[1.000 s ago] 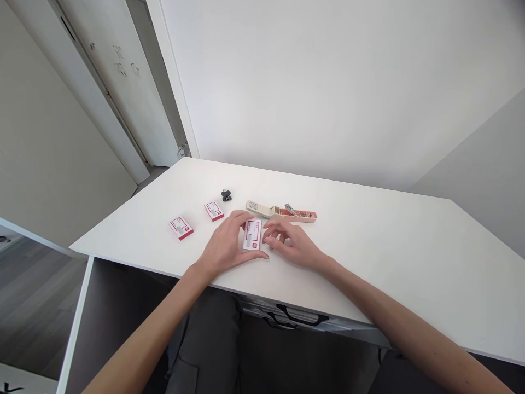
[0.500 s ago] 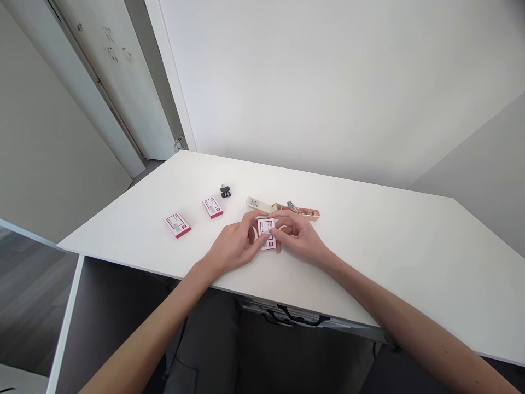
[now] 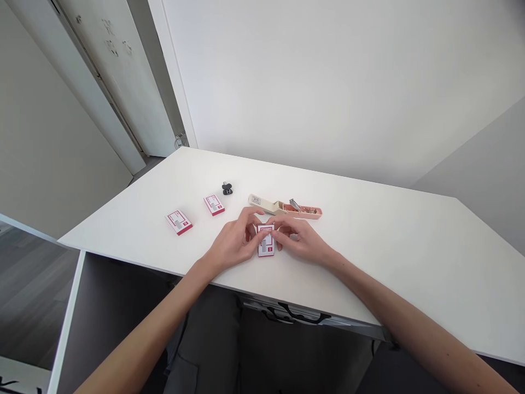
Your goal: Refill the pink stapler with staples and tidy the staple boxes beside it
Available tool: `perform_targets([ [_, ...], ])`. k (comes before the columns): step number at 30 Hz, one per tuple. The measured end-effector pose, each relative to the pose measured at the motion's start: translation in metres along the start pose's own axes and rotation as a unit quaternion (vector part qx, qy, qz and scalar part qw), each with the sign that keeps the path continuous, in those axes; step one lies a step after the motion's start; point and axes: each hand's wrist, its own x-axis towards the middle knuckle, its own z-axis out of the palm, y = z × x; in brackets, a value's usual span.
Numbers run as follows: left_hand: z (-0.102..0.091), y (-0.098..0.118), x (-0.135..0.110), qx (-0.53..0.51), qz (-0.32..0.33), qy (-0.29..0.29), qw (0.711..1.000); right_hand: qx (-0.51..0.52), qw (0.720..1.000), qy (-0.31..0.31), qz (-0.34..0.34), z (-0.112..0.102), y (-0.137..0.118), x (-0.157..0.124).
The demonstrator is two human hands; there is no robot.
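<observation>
Between my two hands, low over the near part of the table, is a small white and red box (image 3: 266, 247) with a printed label facing up. My left hand (image 3: 241, 236) grips its left side, thumb on the label. My right hand (image 3: 298, 238) grips the right side near the top, thumb also on the label. The fingertips behind the box are partly hidden. Just beyond my hands lies an open long case, with a cream lid (image 3: 262, 203) and a pink tray (image 3: 307, 211) holding small metal pieces, one like a nail clipper (image 3: 293, 204).
Two similar white and red boxes, one nearer (image 3: 179, 222) and one farther (image 3: 214, 204), lie on the white table (image 3: 389, 246) to the left. A small black object (image 3: 227, 189) sits behind them. A white wall (image 3: 328, 82) borders the table's far edge.
The box has tilted and come slightly nearer to me, its lower end shifting down. My left fingers have lifted a little from its far edge. Both hands stay on it.
</observation>
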Motion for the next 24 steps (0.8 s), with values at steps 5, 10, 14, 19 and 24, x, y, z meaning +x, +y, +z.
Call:
perform_targets([
  [5,-0.006,0.001,0.006,-0.165,-0.092,-0.033,0.981,-0.013,1.000,-0.006,0.013,0.002,0.002,-0.001],
  [10,-0.008,0.000,0.009,-0.252,-0.127,-0.055,0.958,0.021,0.999,-0.022,0.021,0.003,0.002,-0.001],
  [14,-0.007,0.000,0.010,-0.265,-0.130,-0.054,0.954,0.038,0.998,-0.044,0.027,-0.001,0.000,0.000],
  [19,-0.008,0.000,0.011,-0.278,-0.134,-0.062,0.949,0.042,0.997,-0.059,0.034,-0.005,-0.002,0.001],
  [24,-0.008,0.001,0.012,-0.281,-0.136,-0.067,0.948,0.029,0.997,-0.066,0.040,-0.005,-0.006,0.001],
])
